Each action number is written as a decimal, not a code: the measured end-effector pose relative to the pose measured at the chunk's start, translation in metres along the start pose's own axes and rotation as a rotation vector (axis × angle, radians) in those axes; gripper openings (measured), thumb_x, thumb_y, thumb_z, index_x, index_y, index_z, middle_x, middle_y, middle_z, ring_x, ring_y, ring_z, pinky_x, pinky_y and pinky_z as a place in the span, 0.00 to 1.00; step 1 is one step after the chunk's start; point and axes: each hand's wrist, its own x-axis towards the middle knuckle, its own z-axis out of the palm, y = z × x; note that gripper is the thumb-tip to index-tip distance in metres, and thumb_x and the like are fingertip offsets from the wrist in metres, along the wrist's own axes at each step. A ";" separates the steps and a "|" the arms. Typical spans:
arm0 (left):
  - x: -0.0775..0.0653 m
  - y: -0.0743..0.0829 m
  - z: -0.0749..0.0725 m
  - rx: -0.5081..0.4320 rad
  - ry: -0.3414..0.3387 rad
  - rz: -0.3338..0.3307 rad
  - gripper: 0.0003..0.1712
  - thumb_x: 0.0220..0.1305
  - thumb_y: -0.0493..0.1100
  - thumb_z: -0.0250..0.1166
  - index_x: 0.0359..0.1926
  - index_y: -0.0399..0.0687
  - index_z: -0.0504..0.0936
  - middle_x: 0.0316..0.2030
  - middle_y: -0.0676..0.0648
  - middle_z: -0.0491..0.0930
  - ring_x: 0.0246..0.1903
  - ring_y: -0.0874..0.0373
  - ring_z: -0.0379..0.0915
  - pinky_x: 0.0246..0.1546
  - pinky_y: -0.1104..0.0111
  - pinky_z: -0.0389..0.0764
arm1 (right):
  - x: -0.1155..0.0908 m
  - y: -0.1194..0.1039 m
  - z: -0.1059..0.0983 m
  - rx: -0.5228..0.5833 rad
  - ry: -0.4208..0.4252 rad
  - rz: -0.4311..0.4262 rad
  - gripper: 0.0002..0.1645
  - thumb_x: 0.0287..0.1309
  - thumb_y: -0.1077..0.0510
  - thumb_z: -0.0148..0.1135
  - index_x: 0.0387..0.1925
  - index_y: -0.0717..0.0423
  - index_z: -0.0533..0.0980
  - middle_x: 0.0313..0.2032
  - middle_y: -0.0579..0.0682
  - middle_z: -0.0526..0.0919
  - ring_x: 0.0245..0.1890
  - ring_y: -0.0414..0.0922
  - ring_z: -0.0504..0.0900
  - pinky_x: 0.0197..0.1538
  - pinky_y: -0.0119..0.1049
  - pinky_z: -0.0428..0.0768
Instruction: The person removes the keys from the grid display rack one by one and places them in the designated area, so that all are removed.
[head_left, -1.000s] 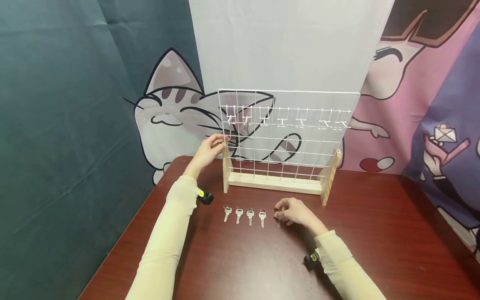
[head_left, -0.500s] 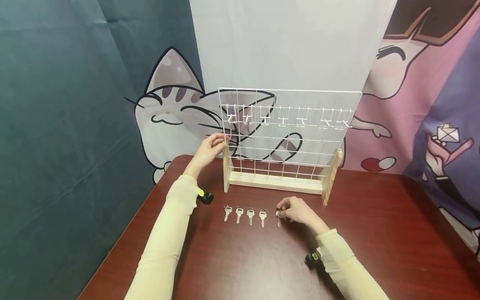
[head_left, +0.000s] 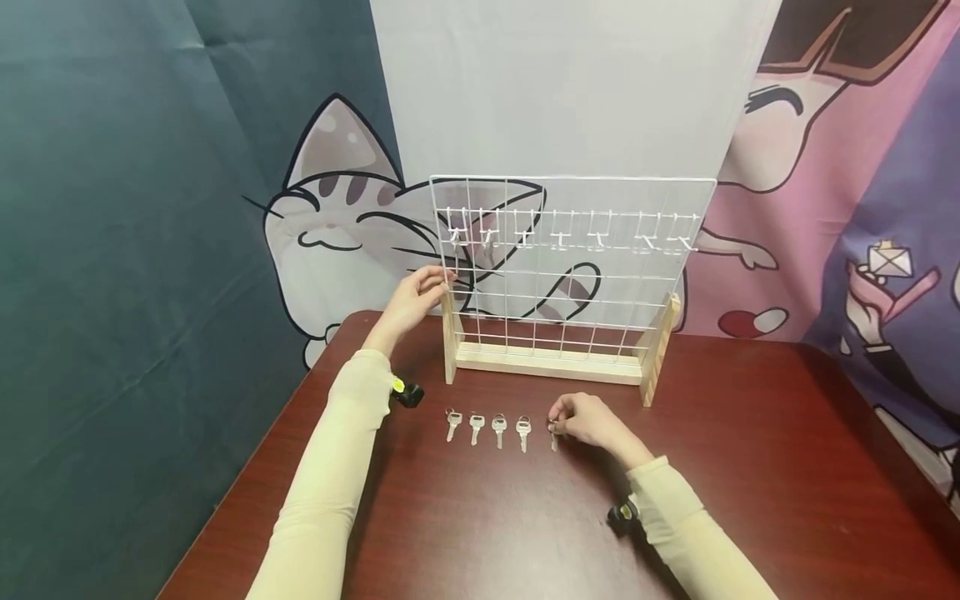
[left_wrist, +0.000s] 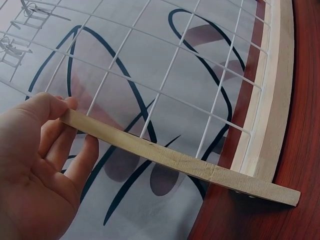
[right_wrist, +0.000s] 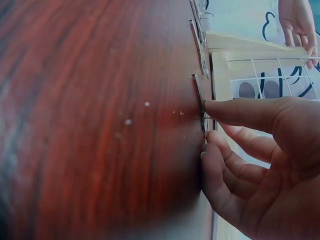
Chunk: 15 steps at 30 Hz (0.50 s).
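Observation:
In the head view my left hand (head_left: pixel 411 302) holds the top of the left wooden upright (head_left: pixel 449 337) of a white wire grid rack; the left wrist view shows the thumb and fingers around that upright's end (left_wrist: pixel 150 150). My right hand (head_left: pixel 588 419) pinches a silver key (head_left: pixel 554 440) at its ring end, low over the tabletop. Seen from the right wrist, the thumb and fingertips are on the key (right_wrist: pixel 197 89), whose blade lies along the table. To its left several more keys (head_left: pixel 499 429) lie in a row, blades toward me.
White hooks (head_left: pixel 597 241) line the grid's upper part. Silver keys appear to hang on the two leftmost hooks (head_left: pixel 487 237). The rack's wooden base bar (head_left: pixel 547 364) stands behind the key row on the reddish-brown table (head_left: pixel 480 517). A printed cloth (head_left: pixel 570 92) hangs behind.
My right fingers have drawn together on the rightmost key, and its blade shows more clearly than a second ago. The left hand keeps its hold on the upright.

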 end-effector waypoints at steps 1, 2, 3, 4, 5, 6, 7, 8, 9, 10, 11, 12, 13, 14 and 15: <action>-0.001 -0.001 0.000 0.004 -0.003 -0.002 0.18 0.74 0.33 0.56 0.62 0.32 0.73 0.63 0.33 0.74 0.65 0.41 0.69 0.63 0.57 0.75 | 0.000 0.000 0.001 -0.016 -0.001 -0.004 0.04 0.55 0.64 0.69 0.29 0.54 0.81 0.22 0.41 0.79 0.20 0.38 0.75 0.26 0.33 0.76; -0.001 -0.001 0.000 0.009 -0.004 -0.006 0.18 0.74 0.33 0.56 0.62 0.32 0.73 0.63 0.33 0.74 0.65 0.41 0.69 0.62 0.57 0.76 | 0.000 0.001 0.002 -0.033 -0.002 -0.009 0.04 0.55 0.63 0.70 0.29 0.53 0.81 0.22 0.41 0.79 0.21 0.38 0.75 0.27 0.33 0.76; -0.002 -0.001 0.000 0.010 -0.003 -0.007 0.18 0.74 0.33 0.56 0.62 0.32 0.73 0.63 0.33 0.74 0.65 0.41 0.69 0.62 0.57 0.75 | 0.001 0.000 0.002 -0.045 -0.001 -0.014 0.04 0.55 0.63 0.70 0.28 0.53 0.82 0.22 0.40 0.79 0.21 0.38 0.75 0.28 0.33 0.76; -0.002 0.000 0.000 0.005 -0.002 -0.006 0.18 0.74 0.32 0.56 0.61 0.31 0.73 0.63 0.33 0.74 0.65 0.40 0.68 0.63 0.56 0.75 | 0.001 0.000 0.003 -0.056 0.002 -0.022 0.04 0.55 0.62 0.71 0.28 0.52 0.82 0.22 0.40 0.80 0.22 0.38 0.75 0.29 0.34 0.75; -0.002 0.000 -0.001 0.003 0.000 -0.005 0.18 0.74 0.32 0.56 0.61 0.31 0.72 0.63 0.33 0.74 0.65 0.39 0.68 0.63 0.56 0.75 | 0.002 -0.001 0.003 -0.069 0.006 -0.031 0.04 0.54 0.62 0.71 0.28 0.52 0.82 0.22 0.39 0.80 0.23 0.37 0.74 0.30 0.34 0.75; -0.002 0.001 -0.001 0.004 0.003 -0.004 0.18 0.74 0.33 0.56 0.61 0.32 0.73 0.63 0.33 0.75 0.65 0.40 0.69 0.63 0.57 0.75 | 0.002 -0.002 0.003 -0.076 0.010 -0.042 0.04 0.54 0.62 0.71 0.28 0.52 0.82 0.22 0.39 0.80 0.23 0.38 0.74 0.32 0.35 0.74; -0.002 0.002 -0.001 0.007 0.008 -0.002 0.18 0.74 0.33 0.56 0.61 0.32 0.73 0.63 0.34 0.75 0.65 0.40 0.69 0.63 0.57 0.75 | 0.003 -0.003 0.003 -0.080 0.013 -0.053 0.04 0.54 0.62 0.71 0.28 0.52 0.82 0.22 0.39 0.81 0.24 0.38 0.74 0.33 0.35 0.74; -0.001 0.002 -0.001 0.002 0.010 0.001 0.18 0.74 0.33 0.56 0.61 0.31 0.73 0.63 0.33 0.75 0.65 0.40 0.69 0.63 0.56 0.75 | 0.004 -0.003 0.003 -0.082 0.016 -0.061 0.04 0.54 0.62 0.71 0.28 0.52 0.83 0.22 0.39 0.81 0.25 0.38 0.74 0.34 0.36 0.74; -0.001 0.002 -0.001 -0.002 0.009 0.004 0.18 0.74 0.33 0.56 0.61 0.31 0.73 0.63 0.33 0.75 0.65 0.40 0.69 0.63 0.56 0.75 | 0.004 -0.004 0.003 -0.081 0.016 -0.068 0.03 0.54 0.62 0.71 0.28 0.52 0.83 0.23 0.39 0.81 0.25 0.38 0.74 0.34 0.36 0.74; 0.000 0.002 -0.002 -0.002 0.006 0.005 0.18 0.74 0.33 0.56 0.61 0.30 0.72 0.63 0.32 0.74 0.65 0.40 0.69 0.63 0.56 0.74 | 0.005 -0.004 0.003 -0.081 0.016 -0.076 0.04 0.55 0.62 0.70 0.28 0.52 0.83 0.23 0.39 0.81 0.25 0.38 0.74 0.35 0.36 0.74; 0.000 0.002 -0.002 0.001 0.005 0.004 0.18 0.74 0.33 0.56 0.61 0.31 0.72 0.63 0.32 0.74 0.65 0.41 0.69 0.63 0.56 0.74 | 0.005 -0.004 0.004 -0.080 0.013 -0.080 0.04 0.55 0.62 0.70 0.28 0.52 0.83 0.23 0.38 0.81 0.26 0.37 0.74 0.35 0.36 0.74; 0.000 0.002 -0.002 0.003 0.004 0.003 0.18 0.74 0.33 0.56 0.61 0.31 0.73 0.63 0.32 0.74 0.65 0.41 0.69 0.63 0.56 0.74 | 0.005 -0.004 0.004 -0.078 0.011 -0.082 0.03 0.55 0.62 0.70 0.28 0.52 0.83 0.23 0.38 0.81 0.26 0.37 0.74 0.36 0.36 0.74; 0.001 0.002 -0.002 0.003 0.003 0.001 0.18 0.74 0.33 0.56 0.61 0.31 0.73 0.63 0.32 0.74 0.65 0.41 0.69 0.64 0.56 0.74 | 0.005 -0.004 0.005 -0.079 0.010 -0.081 0.03 0.56 0.62 0.70 0.28 0.52 0.83 0.22 0.38 0.81 0.26 0.37 0.75 0.36 0.36 0.74; 0.001 0.001 -0.002 0.003 0.000 -0.003 0.18 0.74 0.33 0.56 0.62 0.31 0.73 0.63 0.32 0.74 0.65 0.41 0.69 0.64 0.56 0.74 | 0.005 -0.004 0.005 -0.079 0.006 -0.081 0.03 0.56 0.62 0.70 0.29 0.52 0.83 0.23 0.38 0.81 0.26 0.37 0.75 0.37 0.36 0.74; 0.000 0.001 -0.001 0.004 -0.001 -0.008 0.18 0.74 0.33 0.56 0.62 0.31 0.73 0.63 0.33 0.74 0.65 0.41 0.69 0.64 0.57 0.74 | 0.005 -0.003 0.006 -0.076 0.004 -0.080 0.03 0.56 0.62 0.70 0.29 0.52 0.83 0.23 0.38 0.81 0.26 0.36 0.75 0.37 0.36 0.74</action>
